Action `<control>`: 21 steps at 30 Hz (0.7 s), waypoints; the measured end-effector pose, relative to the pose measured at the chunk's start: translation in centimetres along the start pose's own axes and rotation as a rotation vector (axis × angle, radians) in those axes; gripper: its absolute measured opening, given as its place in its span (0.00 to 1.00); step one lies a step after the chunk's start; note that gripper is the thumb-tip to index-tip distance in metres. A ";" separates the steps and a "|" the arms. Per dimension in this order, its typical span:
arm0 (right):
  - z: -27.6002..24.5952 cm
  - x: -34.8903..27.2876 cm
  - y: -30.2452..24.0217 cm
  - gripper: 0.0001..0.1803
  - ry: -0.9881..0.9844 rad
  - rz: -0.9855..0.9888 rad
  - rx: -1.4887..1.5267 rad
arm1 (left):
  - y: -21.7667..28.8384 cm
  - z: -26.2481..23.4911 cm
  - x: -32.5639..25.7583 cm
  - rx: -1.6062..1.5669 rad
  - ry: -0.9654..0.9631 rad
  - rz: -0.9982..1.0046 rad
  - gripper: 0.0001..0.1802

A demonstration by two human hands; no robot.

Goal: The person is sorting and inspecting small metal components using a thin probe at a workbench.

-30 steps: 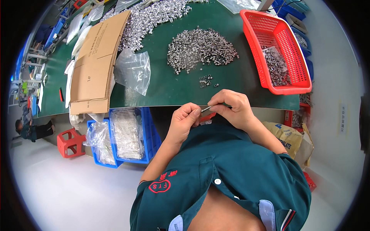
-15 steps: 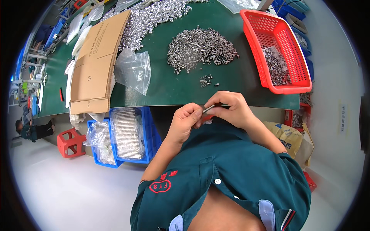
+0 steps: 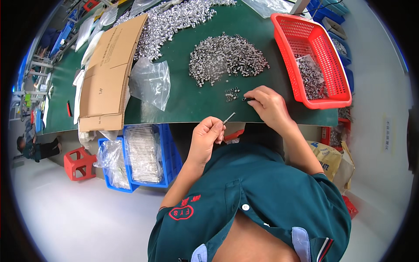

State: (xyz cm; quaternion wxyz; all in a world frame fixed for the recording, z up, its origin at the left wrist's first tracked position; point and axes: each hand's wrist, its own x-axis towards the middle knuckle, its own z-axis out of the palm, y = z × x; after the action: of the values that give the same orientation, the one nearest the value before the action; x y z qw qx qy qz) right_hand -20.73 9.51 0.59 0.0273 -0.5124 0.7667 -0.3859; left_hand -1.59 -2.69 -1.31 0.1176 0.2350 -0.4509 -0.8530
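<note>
My left hand is closed in front of the table edge, pinching a thin metal rod between thumb and forefinger. The rod's free end points up and to the right; its other end is hidden in the hand. My right hand is over the table's near edge, thumb and forefinger slightly apart. Its fingertips are right beside a small metal ring. A loose group of similar rings lies just left of them. Beyond is a large heap of small metal rings on the green table.
A red perforated basket with more metal pieces stands at right. Flattened cardboard and a clear plastic bag lie at left. Shiny metal parts are piled behind. Blue crates with rods and a red stool stand below.
My right hand has left the rod and moved forward onto the table by the loose rings. My left hand still holds the rod, whose end now shows.
</note>
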 end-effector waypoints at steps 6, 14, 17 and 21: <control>0.2 0.4 0.3 0.10 -0.009 -0.037 -0.065 | 0.1 -0.1 -0.3 0.013 0.013 0.004 0.09; -0.6 -0.4 -0.3 0.07 -0.012 0.095 0.158 | 0.0 0.2 -0.1 0.050 0.019 0.010 0.09; -1.6 -0.7 -2.5 0.05 -0.206 0.321 0.601 | 0.0 0.5 -0.1 0.096 0.011 0.030 0.09; -1.4 -0.9 -2.9 0.07 -0.270 0.377 0.704 | 0.5 1.0 -0.2 0.167 0.018 0.030 0.09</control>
State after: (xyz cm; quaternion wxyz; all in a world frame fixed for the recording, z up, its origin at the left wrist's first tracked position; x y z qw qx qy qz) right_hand -18.74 10.49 3.07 0.3711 -0.3686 0.6579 -0.5418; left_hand -1.92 -2.15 -0.37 0.1146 0.2447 -0.5229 -0.8084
